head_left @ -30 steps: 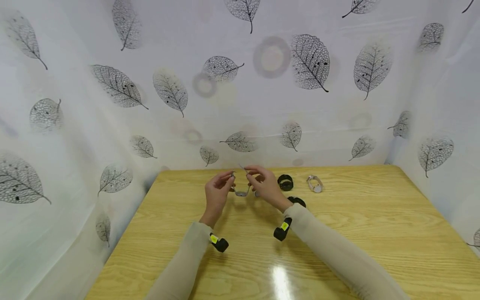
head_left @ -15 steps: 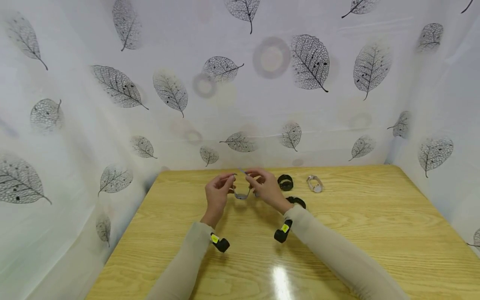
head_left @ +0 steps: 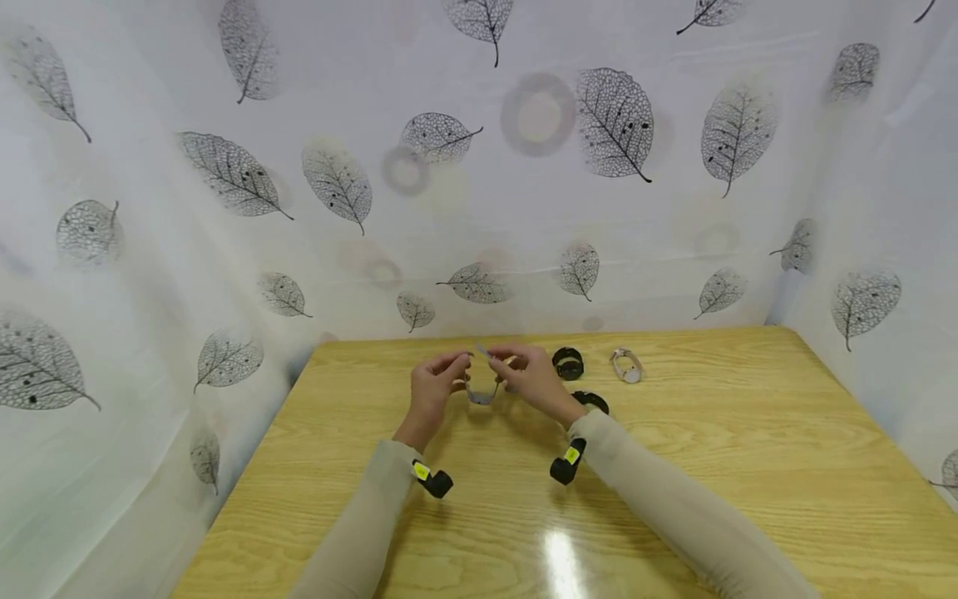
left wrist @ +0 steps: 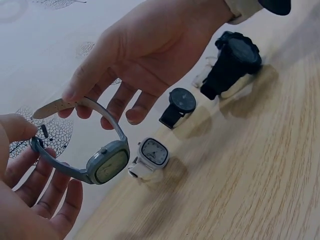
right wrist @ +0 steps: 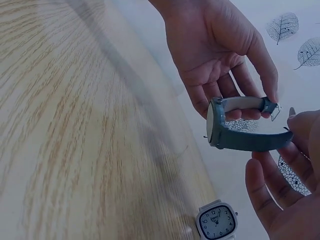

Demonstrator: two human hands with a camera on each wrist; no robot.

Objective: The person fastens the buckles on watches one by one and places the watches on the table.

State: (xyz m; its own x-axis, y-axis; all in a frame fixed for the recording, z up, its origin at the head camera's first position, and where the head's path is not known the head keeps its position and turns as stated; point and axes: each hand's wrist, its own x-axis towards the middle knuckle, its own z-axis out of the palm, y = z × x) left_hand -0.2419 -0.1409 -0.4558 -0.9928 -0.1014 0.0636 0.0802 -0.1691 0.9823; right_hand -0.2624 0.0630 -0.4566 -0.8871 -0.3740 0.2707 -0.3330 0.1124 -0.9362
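A blue-grey wristwatch hangs between both hands above the table, its case at the bottom and the strap's two ends up. My left hand pinches the buckle end between thumb and fingers. On the other side, my right hand pinches the holed strap end. In the left wrist view the two ends lie close but apart. A white square watch sits on the table just beyond; the right hand hides it in the head view.
Two black watches, one farther back and one partly behind the right wrist, stand on the wooden table. A pale-strapped watch is at their right. A leaf-print curtain surrounds the table.
Both hands have come down slightly with the watch. The strap's ends have drawn a little closer together, and the hold on each end looks the same.
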